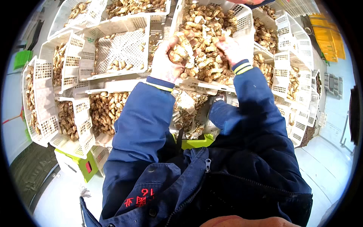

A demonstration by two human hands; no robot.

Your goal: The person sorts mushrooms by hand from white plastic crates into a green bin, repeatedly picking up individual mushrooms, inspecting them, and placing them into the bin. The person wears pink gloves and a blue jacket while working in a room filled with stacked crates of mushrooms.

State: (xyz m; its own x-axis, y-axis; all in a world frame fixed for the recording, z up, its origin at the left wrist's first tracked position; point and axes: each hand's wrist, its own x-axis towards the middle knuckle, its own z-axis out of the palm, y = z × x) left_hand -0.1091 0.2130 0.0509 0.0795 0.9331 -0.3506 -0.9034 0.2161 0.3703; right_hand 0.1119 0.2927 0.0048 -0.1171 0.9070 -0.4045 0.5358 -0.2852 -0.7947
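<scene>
Small brown mushrooms with pale stems (208, 56) fill a white plastic crate (245, 26) in front of me. My left hand (165, 62) is closed round several mushrooms (179, 51) at the crate's left side, palm turned up. Over the right part of the same pile, my right hand (231, 51) has its fingers bent down and drawn together at the mushrooms. Its fingertips are partly lost among them, and the piece they grip is hard to make out apart from the pile.
To the left, a lattice-bottomed white crate (121, 45) holds a few mushrooms. Fuller crates (107, 109) surround it, and more crates (281, 73) stand at the right. Below the work lies debris (189, 109) by a lime-green edge (198, 142). Part of another person (244, 2) shows at the far edge.
</scene>
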